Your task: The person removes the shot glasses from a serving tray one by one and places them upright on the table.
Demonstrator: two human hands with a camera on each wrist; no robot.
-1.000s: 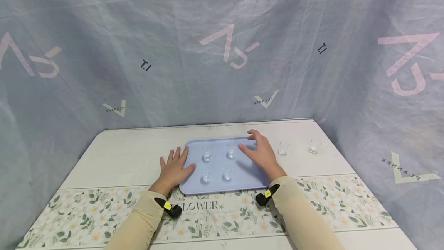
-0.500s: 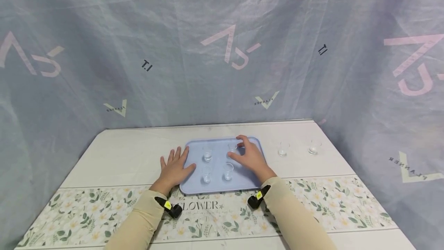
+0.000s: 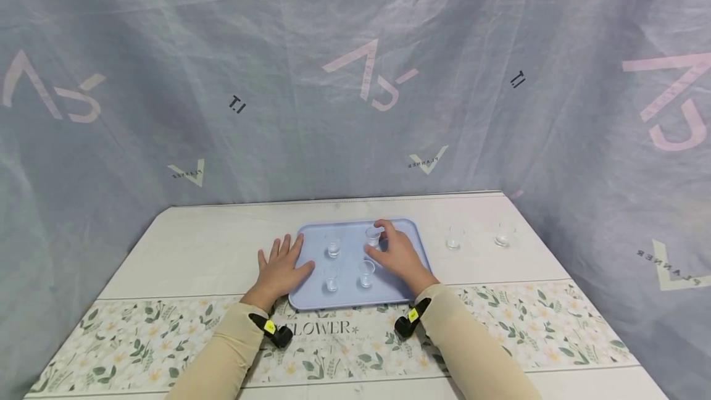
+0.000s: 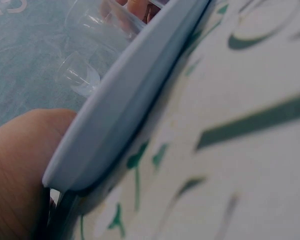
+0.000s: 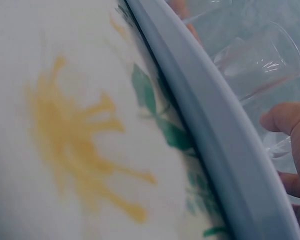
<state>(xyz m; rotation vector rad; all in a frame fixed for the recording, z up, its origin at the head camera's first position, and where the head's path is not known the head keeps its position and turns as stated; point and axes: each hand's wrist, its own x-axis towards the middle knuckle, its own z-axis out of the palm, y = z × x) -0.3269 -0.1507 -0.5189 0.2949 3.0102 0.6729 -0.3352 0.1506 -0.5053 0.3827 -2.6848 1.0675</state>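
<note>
A light blue tray [image 3: 349,259] lies on the table with several small clear glasses standing on it. My left hand [image 3: 279,269] lies flat, fingers straight, on the tray's left edge and the table beside it. My right hand [image 3: 395,254] is over the tray's right half. Its index finger and thumb curl round the far right glass [image 3: 373,236], which stands on the tray. The near right glass [image 3: 365,273] is just left of that hand's thumb. In the right wrist view the tray's rim [image 5: 215,135] crosses the frame, with a glass [image 5: 260,57] behind it.
Two more small glasses [image 3: 453,237] [image 3: 502,234] stand on the bare table right of the tray. A floral runner [image 3: 344,332] crosses the near side of the table. Grey fabric walls close in the back and both sides.
My right hand has moved left from the tray's far right corner and curled its fingers round the far right glass. My left hand has stayed put.
</note>
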